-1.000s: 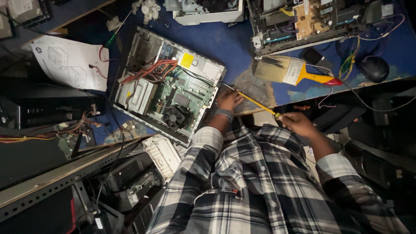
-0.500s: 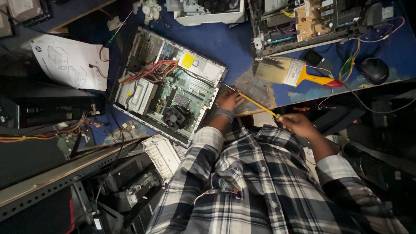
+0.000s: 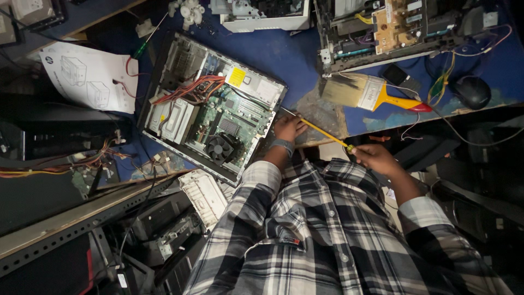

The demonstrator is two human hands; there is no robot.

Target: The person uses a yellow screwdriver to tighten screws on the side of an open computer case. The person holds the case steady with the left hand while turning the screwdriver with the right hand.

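An open desktop computer case (image 3: pixel 213 109) lies flat on the blue table (image 3: pixel 295 54), showing its green board, fan and red wires. My left hand (image 3: pixel 289 128), with a band at the wrist, rests on the table edge right beside the case's near corner. My right hand (image 3: pixel 376 158) grips the handle end of a long yellow screwdriver (image 3: pixel 319 128). The shaft slants up to the left over my left hand, and its tip reaches the side of the case.
A wide paintbrush with a yellow and red handle (image 3: pixel 371 93) lies right of the case, near a black mouse (image 3: pixel 472 90). Opened devices (image 3: pixel 382 27) sit at the back, a printed sheet (image 3: pixel 87 79) at the left. Metal racks and hardware (image 3: pixel 164 229) crowd the lower left.
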